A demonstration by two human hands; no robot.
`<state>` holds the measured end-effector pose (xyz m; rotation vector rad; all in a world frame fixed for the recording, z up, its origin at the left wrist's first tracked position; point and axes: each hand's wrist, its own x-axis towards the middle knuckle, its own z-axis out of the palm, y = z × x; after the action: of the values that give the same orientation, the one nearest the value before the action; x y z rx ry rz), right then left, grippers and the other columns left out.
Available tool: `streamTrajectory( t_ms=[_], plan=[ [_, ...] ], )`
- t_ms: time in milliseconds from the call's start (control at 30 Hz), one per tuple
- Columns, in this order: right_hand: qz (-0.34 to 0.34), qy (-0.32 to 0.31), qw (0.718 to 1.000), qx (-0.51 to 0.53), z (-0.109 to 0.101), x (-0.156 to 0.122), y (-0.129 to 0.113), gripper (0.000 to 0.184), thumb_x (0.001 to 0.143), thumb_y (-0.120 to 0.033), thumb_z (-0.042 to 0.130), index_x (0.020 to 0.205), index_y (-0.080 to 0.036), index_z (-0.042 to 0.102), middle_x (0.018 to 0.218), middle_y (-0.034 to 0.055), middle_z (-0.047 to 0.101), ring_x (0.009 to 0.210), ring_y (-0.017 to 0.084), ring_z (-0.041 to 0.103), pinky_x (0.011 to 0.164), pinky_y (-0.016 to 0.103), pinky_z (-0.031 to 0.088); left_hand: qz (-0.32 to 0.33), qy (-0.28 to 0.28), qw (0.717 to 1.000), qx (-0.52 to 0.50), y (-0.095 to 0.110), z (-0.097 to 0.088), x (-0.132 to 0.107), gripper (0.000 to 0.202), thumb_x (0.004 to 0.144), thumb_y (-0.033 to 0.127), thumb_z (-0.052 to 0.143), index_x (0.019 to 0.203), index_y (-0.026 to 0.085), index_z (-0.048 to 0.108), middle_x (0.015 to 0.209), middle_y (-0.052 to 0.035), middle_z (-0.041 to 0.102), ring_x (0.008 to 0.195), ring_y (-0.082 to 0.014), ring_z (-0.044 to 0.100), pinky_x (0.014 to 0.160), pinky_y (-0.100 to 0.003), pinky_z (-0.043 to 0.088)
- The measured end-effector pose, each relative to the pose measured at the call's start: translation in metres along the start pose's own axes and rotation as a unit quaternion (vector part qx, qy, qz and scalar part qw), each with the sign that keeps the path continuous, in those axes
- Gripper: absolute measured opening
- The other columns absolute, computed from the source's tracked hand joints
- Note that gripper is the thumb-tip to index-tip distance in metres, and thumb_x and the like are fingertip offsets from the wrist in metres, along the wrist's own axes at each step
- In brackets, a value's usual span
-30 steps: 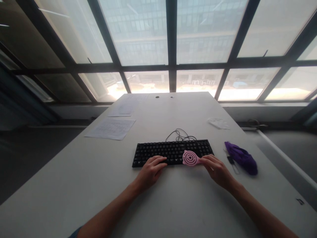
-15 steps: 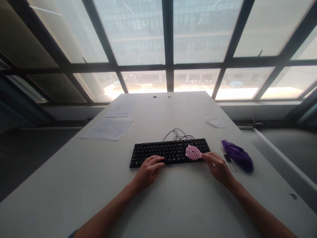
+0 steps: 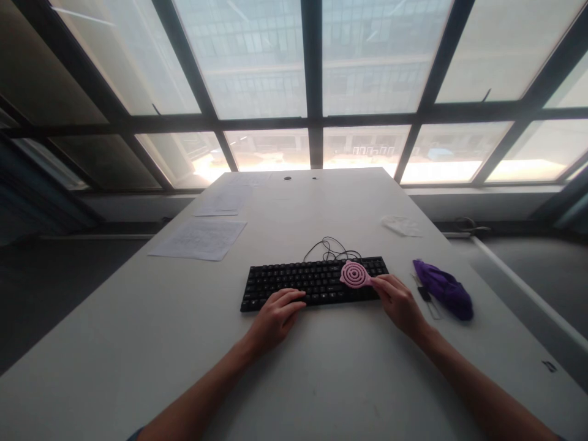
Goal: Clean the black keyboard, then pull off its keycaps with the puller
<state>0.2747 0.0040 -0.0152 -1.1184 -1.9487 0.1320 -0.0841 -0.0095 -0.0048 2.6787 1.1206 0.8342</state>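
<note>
A black keyboard [image 3: 280,278] lies crosswise on the white table, its thin cable [image 3: 327,250] looped loosely behind it. My left hand [image 3: 275,315] rests at the keyboard's front edge, fingers stretched over the lower keys and holding nothing. Over the right half of the keys is a pink hairbrush [image 3: 354,275] with a round head of concentric rings. My right hand [image 3: 399,304] is closed on its handle, by the keyboard's right end. Whether the bristles touch the keys I cannot tell.
To the right lie a purple cloth pouch [image 3: 444,290] and a small black-and-clear item [image 3: 427,299]. Farther back is a crumpled clear wrapper [image 3: 400,226]. Printed papers [image 3: 199,239] lie at the left. Large windows stand beyond the table's [image 3: 316,211] far edge.
My right hand has moved the hairbrush slightly left and away from me, over the keys. The left hand has stayed in place.
</note>
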Motion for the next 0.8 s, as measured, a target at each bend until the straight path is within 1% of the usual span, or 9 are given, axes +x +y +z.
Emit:
streamTrajectory(
  t_ms=[233,367,500,567,667,800],
  plan=[
    [0.030,0.022,0.999,-0.030,0.006,0.010,0.010,0.024,0.099,-0.023,0.047,0.112,-0.021,0.067,0.098,0.0104,0.068,0.091,0.025,0.063,0.083,0.042,0.054,0.000,-0.004,1.000,0.000,-0.001,0.000,0.000,0.029,0.092,0.011,0.052,0.112,0.022,0.070,0.126,-0.0082,0.066,0.122,-0.0234,0.055,0.103,-0.046,0.048],
    [0.044,0.023,0.998,-0.037,0.009,0.016,0.012,0.024,0.099,-0.024,0.047,0.110,-0.020,0.067,0.097,0.0107,0.068,0.090,0.026,0.063,0.083,0.043,0.053,-0.002,-0.007,1.000,0.001,0.000,-0.001,0.000,0.028,0.092,0.012,0.052,0.112,0.022,0.069,0.126,-0.0081,0.066,0.122,-0.0233,0.055,0.103,-0.046,0.048],
    [0.052,0.030,0.998,-0.025,0.007,0.016,0.011,0.022,0.099,-0.024,0.048,0.109,-0.020,0.068,0.096,0.0105,0.068,0.090,0.026,0.063,0.083,0.042,0.053,-0.005,-0.009,1.000,-0.001,-0.001,-0.001,0.000,0.027,0.092,0.011,0.053,0.111,0.022,0.069,0.127,-0.0071,0.066,0.122,-0.0226,0.055,0.103,-0.044,0.048],
    [0.049,0.027,0.998,-0.007,0.005,0.015,0.009,0.022,0.098,-0.024,0.049,0.108,-0.021,0.068,0.097,0.0104,0.068,0.091,0.025,0.064,0.083,0.041,0.053,-0.005,-0.009,1.000,-0.001,-0.002,-0.001,-0.001,0.028,0.092,0.011,0.053,0.112,0.022,0.069,0.127,-0.0072,0.065,0.123,-0.0225,0.054,0.104,-0.044,0.047],
    [0.041,0.003,0.999,0.015,0.004,0.013,0.005,0.021,0.098,-0.022,0.049,0.107,-0.021,0.068,0.098,0.0098,0.068,0.092,0.024,0.064,0.082,0.038,0.053,-0.003,-0.014,1.000,0.000,-0.003,0.000,-0.002,0.028,0.092,0.010,0.053,0.113,0.021,0.068,0.128,-0.0077,0.065,0.124,-0.0227,0.053,0.105,-0.044,0.046],
    [0.047,-0.003,0.999,0.008,0.007,0.013,0.007,0.020,0.098,-0.022,0.050,0.107,-0.021,0.068,0.098,0.0097,0.068,0.091,0.024,0.063,0.082,0.039,0.053,0.000,-0.014,1.000,0.001,-0.005,0.002,-0.002,0.028,0.093,0.011,0.051,0.113,0.021,0.068,0.128,-0.0084,0.065,0.124,-0.0229,0.053,0.104,-0.044,0.046]
  ],
)
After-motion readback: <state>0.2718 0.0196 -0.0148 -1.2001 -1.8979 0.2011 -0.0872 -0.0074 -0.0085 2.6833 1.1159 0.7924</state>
